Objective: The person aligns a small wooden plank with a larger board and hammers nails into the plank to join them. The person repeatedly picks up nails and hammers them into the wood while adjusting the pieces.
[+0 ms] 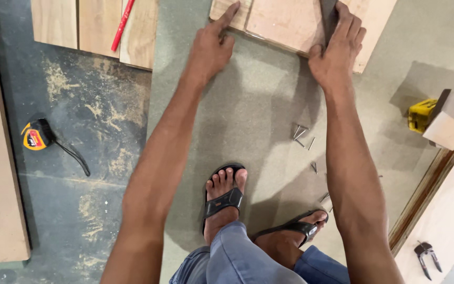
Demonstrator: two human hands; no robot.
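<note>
The left hand (211,47) lies open, forefinger stretched onto the near left corner of a small wooden board (285,23). The right hand (337,50) presses on the board's right part, fingers wrapped over a dark flat tool (328,16) standing across it. The board sits directly under both hands, its near edge slanting away rightward. Loose nails (301,134) lie on the floor behind the right wrist, toward the sandalled feet.
</note>
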